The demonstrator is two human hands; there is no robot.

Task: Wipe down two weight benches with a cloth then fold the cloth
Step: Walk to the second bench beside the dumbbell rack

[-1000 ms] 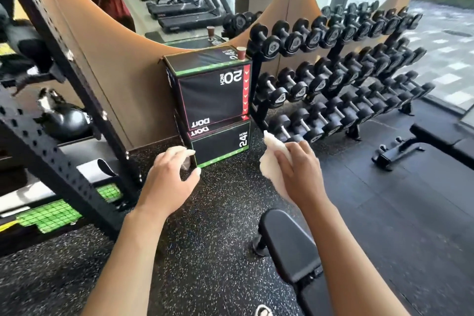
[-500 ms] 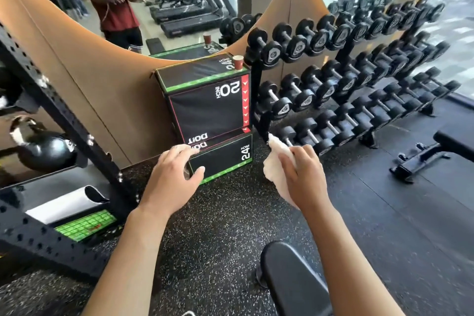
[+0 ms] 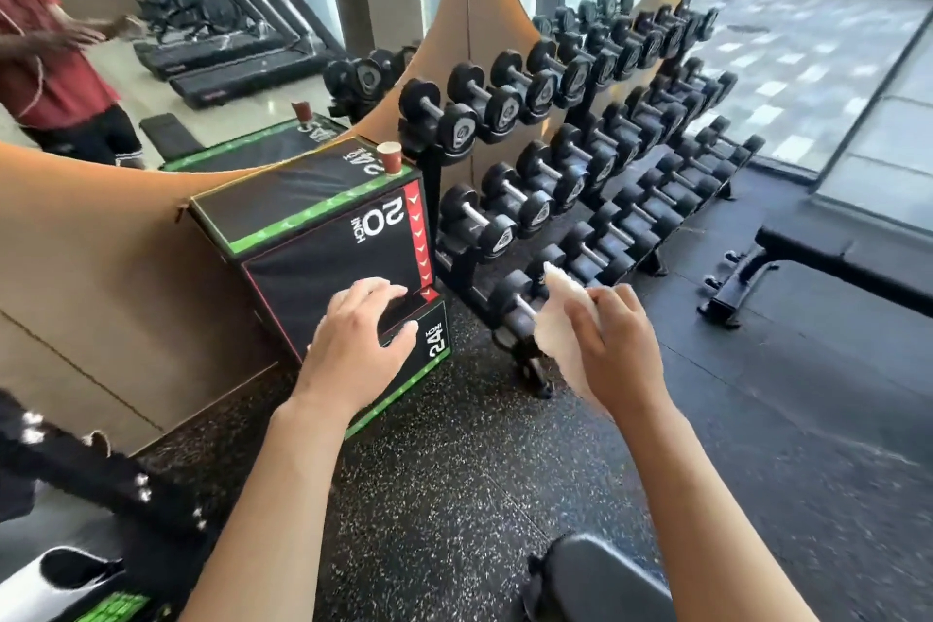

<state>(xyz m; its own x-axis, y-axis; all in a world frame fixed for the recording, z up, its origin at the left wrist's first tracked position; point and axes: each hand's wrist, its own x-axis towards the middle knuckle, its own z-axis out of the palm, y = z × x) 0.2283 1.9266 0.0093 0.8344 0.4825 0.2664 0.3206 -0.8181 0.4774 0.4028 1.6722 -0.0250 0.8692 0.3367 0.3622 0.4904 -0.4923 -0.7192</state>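
My right hand [image 3: 613,343] holds a white cloth [image 3: 560,318] in the air, its fingers wrapped round the bunched fabric. To its left my left hand [image 3: 353,343] hovers with loosely curled fingers and holds nothing. The padded end of one black weight bench [image 3: 601,576] shows at the bottom edge, just below my right forearm. A second black bench [image 3: 833,258] stands at the right, past the dumbbell rack, well beyond both hands.
A rack of black dumbbells [image 3: 580,157] runs across the middle. Black plyo boxes [image 3: 323,237] stand left of it with a red paper cup [image 3: 389,158] on top. A black steel rack [image 3: 75,465] fills the lower left. A mirror behind shows treadmills and a person in red.
The view has swung up and to the right: the near bench slid to the bottom edge and the far bench came further into view. Both hands stay raised, the cloth still in the right.
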